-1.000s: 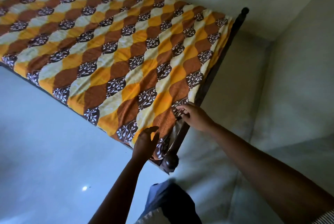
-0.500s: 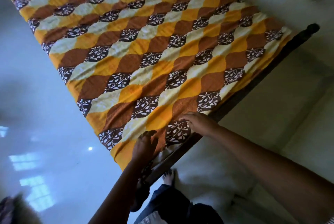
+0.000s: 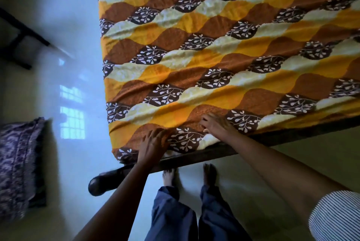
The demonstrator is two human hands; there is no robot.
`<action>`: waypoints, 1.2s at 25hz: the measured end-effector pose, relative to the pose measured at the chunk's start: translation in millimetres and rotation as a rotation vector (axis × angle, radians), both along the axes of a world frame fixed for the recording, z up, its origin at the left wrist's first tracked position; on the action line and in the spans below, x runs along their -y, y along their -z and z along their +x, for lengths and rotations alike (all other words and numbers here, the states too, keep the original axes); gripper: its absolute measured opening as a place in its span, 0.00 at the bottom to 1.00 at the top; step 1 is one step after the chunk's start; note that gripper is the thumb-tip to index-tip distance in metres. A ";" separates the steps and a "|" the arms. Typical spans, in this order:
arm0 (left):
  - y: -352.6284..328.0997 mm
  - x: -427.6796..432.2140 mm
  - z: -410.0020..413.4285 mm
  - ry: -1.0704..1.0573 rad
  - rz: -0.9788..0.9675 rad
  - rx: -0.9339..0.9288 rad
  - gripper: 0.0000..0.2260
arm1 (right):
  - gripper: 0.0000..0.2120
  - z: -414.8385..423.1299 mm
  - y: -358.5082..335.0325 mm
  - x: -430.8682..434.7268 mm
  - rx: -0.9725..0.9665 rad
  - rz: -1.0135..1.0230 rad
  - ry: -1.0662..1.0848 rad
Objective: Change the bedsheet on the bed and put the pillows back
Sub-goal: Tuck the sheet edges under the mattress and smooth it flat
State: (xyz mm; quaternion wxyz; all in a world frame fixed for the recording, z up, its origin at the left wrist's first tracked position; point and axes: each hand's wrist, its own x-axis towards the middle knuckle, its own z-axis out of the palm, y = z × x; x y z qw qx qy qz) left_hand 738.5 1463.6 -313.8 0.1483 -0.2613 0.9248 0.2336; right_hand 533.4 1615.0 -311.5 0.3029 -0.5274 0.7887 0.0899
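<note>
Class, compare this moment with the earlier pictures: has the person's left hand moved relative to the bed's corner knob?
Yes. The left hand has shifted away from the corner knob, up onto the top of the bedsheet.

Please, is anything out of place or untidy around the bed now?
Yes: a blue patterned cloth bundle lies on the floor left of the bed; too blurred to tell pillow from sheet. The bedsheet wrinkles slightly near the corner.
</note>
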 end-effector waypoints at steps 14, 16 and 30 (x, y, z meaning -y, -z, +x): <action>-10.8 -20.6 19.2 0.085 0.046 -0.179 0.09 | 0.11 -1.0 -3.2 -19.1 0.190 -0.362 -0.056; -6.6 -12.5 28.4 0.098 -0.054 -0.123 0.08 | 0.05 1.4 -7.7 -16.6 0.147 -0.380 -0.038; -35.2 2.2 36.7 0.034 -0.001 0.281 0.11 | 0.09 40.2 8.6 -5.5 0.329 -0.197 -0.016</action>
